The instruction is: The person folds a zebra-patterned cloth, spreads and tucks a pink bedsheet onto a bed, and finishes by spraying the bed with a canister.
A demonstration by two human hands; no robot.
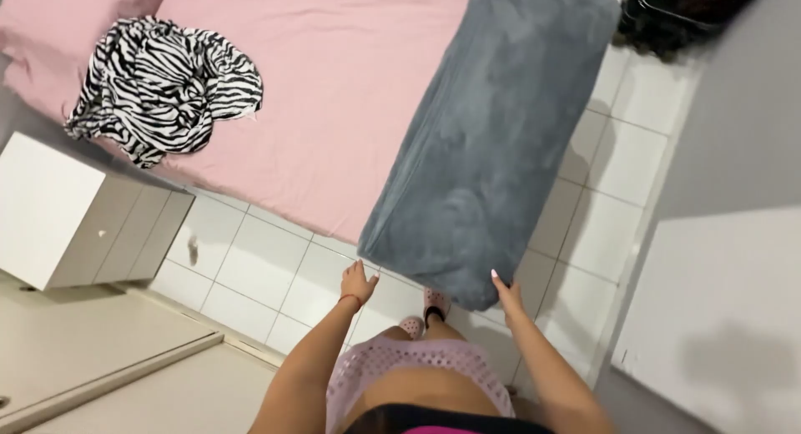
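A pink bed (334,108) over white floor tiles (275,275): left hand (357,282) and right hand (506,294), fingers loosely spread, touch the grey blanket (492,142) overhanging the bed's edge; barely gripped, it could slide off

Head view, steeply down, tilted.

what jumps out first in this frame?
A long grey plush blanket runs down the middle, draped off the pink bed, with the left hand and right hand at its lower edge. Upper left, a zebra-striped cloth lies crumpled on the bed.
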